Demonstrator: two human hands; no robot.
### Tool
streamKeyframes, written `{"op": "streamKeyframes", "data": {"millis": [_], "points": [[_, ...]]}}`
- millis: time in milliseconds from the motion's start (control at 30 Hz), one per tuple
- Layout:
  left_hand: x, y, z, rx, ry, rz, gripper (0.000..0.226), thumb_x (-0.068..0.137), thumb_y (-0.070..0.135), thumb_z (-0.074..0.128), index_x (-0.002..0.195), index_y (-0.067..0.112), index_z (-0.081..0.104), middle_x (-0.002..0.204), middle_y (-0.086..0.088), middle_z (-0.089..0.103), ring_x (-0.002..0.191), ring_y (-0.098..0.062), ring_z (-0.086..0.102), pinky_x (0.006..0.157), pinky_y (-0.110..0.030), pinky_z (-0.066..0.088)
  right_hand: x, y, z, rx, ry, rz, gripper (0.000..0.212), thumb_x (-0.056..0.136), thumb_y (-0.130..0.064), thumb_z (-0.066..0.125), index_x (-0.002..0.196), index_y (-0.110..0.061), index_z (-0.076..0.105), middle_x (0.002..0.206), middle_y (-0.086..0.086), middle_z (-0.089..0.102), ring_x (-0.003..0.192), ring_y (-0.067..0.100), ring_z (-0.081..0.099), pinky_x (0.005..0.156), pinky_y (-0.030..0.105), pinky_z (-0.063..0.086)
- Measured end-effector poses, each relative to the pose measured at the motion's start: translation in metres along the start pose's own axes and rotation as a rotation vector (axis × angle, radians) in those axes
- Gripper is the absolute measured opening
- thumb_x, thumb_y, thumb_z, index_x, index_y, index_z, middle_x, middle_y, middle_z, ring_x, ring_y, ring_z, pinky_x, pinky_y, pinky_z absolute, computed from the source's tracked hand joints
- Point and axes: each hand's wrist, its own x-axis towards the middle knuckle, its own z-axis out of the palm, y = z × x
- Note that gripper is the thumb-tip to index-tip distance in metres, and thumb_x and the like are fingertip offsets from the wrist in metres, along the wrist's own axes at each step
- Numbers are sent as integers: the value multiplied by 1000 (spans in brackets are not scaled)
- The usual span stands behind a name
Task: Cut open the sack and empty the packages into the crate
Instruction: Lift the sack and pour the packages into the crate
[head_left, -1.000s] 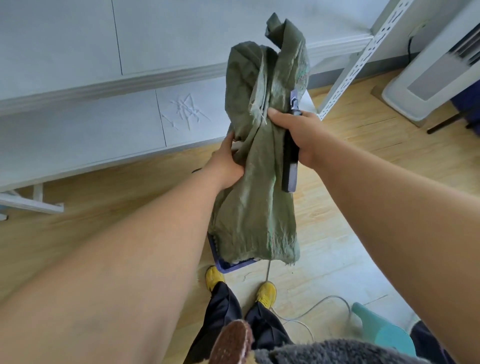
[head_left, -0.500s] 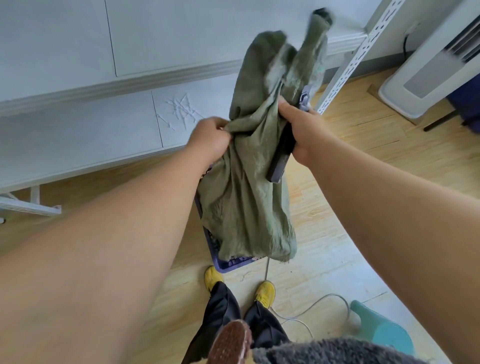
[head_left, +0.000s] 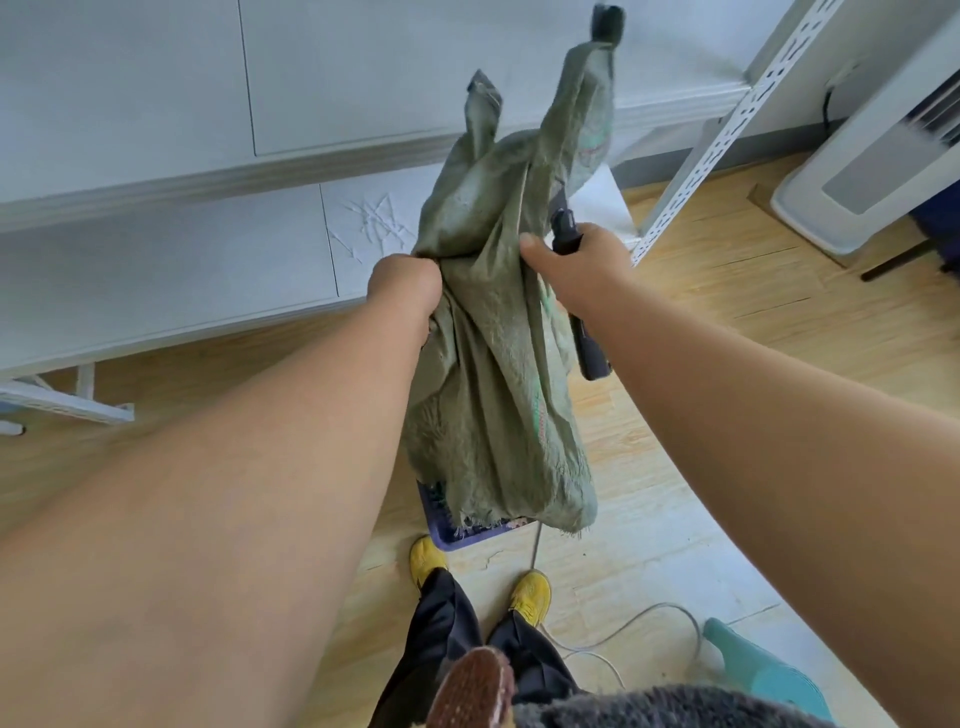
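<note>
Both hands grip the green woven sack (head_left: 493, 364), held up in front of the body over the crate: left hand (head_left: 405, 286) fisted on bunched fabric at the sack's left edge, right hand (head_left: 576, 265) pinching the right edge with the thumb while its fingers also wrap a dark utility knife (head_left: 584, 332); knife handle pokes out below the hand, top end above it, blade not discernible. Sack hangs limp, looks flat, two twisted corners point up, frayed cut edge at the bottom. Faint teal and red print on the sack's right side, too blurred to read; no other legible writing. Blue plastic crate (head_left: 457, 535) sits on the floor directly under the sack, only its near corner shows; contents mostly hidden by the fabric, can't tell what's in it. Floor (head_left: 701, 364) is light wood-look laminate. White shelving (head_left: 156, 260) runs along the far side, lower board has a scratched scribble patch; white perforated upright (head_left: 727, 135) leans across at top right. White tower appliance (head_left: 872, 156) at far right. Grey cable (head_left: 623, 629) loops on the floor near the yellow shoes (head_left: 532, 595), teal plastic stool (head_left: 758, 665) at bottom right.
</note>
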Motion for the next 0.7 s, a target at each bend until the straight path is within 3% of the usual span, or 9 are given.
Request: {"op": "streamKeyframes", "data": {"millis": [67,167,267,367,433,500,567,633,700], "points": [[3,2,-1,-66,-31,-61,22,91,15,49,110,10,60,107,-14,65,93,-31,65,83,-47,55,-8,0,5,51,-115,-66,30,78,-52,72,85,-28,56,80,-7,60,74,13,58,68,32,51],[-12,6,4,3,-291,-71,14,95,21,50,91,16,62,86,-4,68,73,-18,65,71,-33,57,-18,5,21,-25,-213,-96,65,67,-46,83,119,-17,56,104,-4,62,94,16,58,80,31,48],[-26,13,2,223,-583,28,13,92,30,58,95,21,67,82,7,69,65,-6,64,54,-16,51,-15,14,26,-29,-52,-39,57,67,-39,84,109,-13,58,97,-2,62,90,18,59,73,30,45],[-28,13,-7,205,-749,107,15,91,24,61,103,19,68,80,9,72,64,1,67,50,-11,48,-11,23,24,138,5,37,35,71,-30,81,98,-17,63,84,-5,65,84,18,64,72,31,52],[-21,1,-9,64,-667,156,18,91,13,59,107,17,68,85,6,72,75,-3,68,62,-17,53,-10,26,25,184,32,45,27,73,-28,79,93,-21,62,79,-9,63,79,14,63,67,28,50],[-12,-19,-9,23,-442,188,27,90,4,52,105,21,67,99,2,70,95,-13,65,79,-26,55,-9,26,25,239,61,81,25,74,-28,78,92,-19,64,80,-6,64,78,16,63,71,32,53],[-4,-40,-9,291,-272,273,39,87,0,51,118,22,60,120,-2,63,104,-20,60,84,-31,52,-8,26,21,265,35,130,27,74,-28,78,95,-15,66,80,-2,65,74,19,62,72,36,56],[-2,-59,-5,616,-333,346,62,85,6,60,141,25,42,138,-2,50,113,-24,56,90,-30,48,-9,24,15,293,-30,141,26,74,-29,80,93,-15,67,74,-3,65,62,13,59,60,29,52],[-3,-71,3,749,-371,407,65,85,20,65,144,23,38,140,-4,49,121,-28,52,95,-29,42,-15,24,11,324,-101,127,23,73,-28,81,89,-17,68,68,-5,66,50,7,58,51,22,48]]}}
